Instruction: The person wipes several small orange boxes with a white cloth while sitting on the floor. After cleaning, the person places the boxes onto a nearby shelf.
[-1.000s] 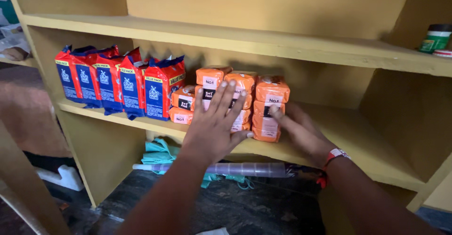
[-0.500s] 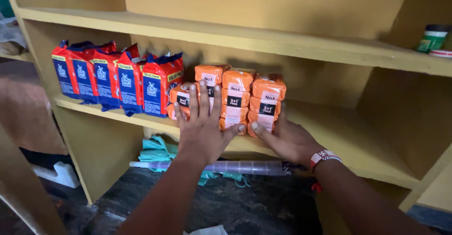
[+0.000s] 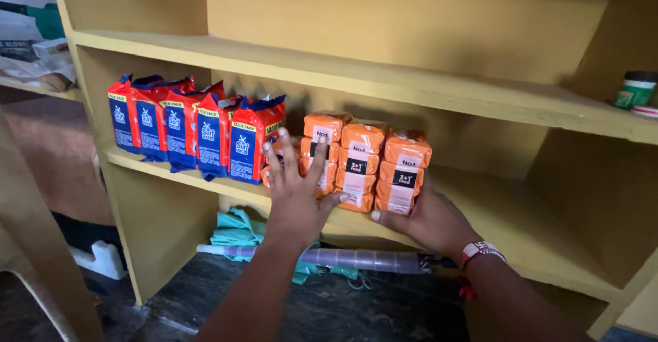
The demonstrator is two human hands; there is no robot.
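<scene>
— So, what is sitting to the left of the orange packs (image 3: 367, 167)?

— Five red-and-blue pouches (image 3: 195, 136) are standing upright in a row on the same yellow shelf (image 3: 521, 229), the nearest one just beside the packs. Lower down, left of the packs, a teal cloth (image 3: 236, 227) is lying, and a clear plastic-wrapped roll (image 3: 343, 258) is stretching beneath them.

— And the packs themselves?

— They are standing in three stacks side by side, roughly mid-shelf; the left stack is partly hidden, so I cannot tell the full count.

— What is the left hand (image 3: 298, 194) doing?

— It is lying flat with fingers spread, covering the front of the left stack.

— The right hand (image 3: 428, 222)?

— It is cupping the right stack from its lower right, fingers pressed together against the bottom packs, a red-and-white band on the wrist.

— Anything further right?

— One small green jar (image 3: 634, 90) is sitting on the upper shelf (image 3: 384, 81), well apart from the packs.
</scene>
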